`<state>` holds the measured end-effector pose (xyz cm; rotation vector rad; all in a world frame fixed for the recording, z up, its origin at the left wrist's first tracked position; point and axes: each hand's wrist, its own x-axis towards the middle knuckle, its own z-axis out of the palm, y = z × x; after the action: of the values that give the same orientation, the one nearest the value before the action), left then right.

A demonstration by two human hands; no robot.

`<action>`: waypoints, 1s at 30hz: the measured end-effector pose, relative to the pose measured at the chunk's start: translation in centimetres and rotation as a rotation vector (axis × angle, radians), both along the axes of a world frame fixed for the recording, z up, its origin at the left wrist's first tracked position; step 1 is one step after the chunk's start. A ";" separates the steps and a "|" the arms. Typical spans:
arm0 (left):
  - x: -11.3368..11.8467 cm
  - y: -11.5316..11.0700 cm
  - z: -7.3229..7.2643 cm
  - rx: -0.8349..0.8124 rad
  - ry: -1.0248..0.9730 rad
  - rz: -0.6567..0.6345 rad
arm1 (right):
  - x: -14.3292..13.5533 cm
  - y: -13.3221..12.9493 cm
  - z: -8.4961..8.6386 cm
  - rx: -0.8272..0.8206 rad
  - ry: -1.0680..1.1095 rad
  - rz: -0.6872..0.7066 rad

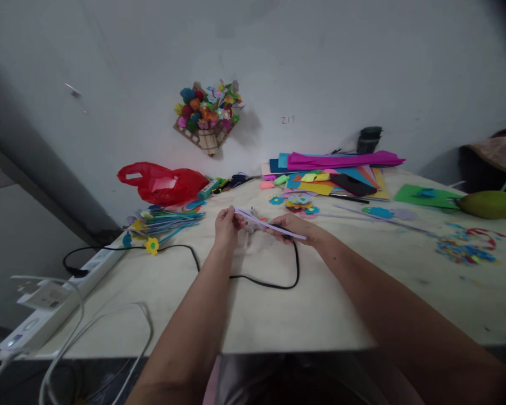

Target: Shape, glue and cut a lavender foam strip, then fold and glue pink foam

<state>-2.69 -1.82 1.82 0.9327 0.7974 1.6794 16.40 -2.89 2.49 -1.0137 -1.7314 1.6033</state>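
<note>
A thin lavender strip [274, 226], apparently paper or foam, is stretched between my two hands above the table. My left hand [227, 224] pinches its left end between thumb and fingers. Further along, my right hand [293, 224] grips the strip, whose right end pokes out past the fingers. Behind and below the strip, a small pale device [252, 225] is partly hidden; its kind I cannot make out. A black cord [270, 286] curves over the table just under my hands.
Paper flowers on stems [168, 220] and a red plastic bag [164, 183] lie left. A power strip [63, 298] with cables runs along the left edge. Coloured sheets [341, 163], flower cutouts [299, 205], loose scraps [464, 250] and a green rounded object [491, 204] occupy the back and right.
</note>
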 end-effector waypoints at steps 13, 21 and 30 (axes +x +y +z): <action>0.1 -0.1 0.0 0.003 0.016 0.027 | 0.0 0.0 0.0 0.034 0.009 0.007; 0.1 0.0 0.1 -0.004 0.015 0.022 | 0.1 0.0 -0.2 0.073 -0.002 0.025; 0.5 -0.2 -0.1 0.000 0.047 -0.021 | 0.1 -0.4 0.2 0.057 0.007 0.052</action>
<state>-2.20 -2.02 1.74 0.9805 0.8162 1.6444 16.50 -3.29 2.65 -0.9428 -1.8016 1.5784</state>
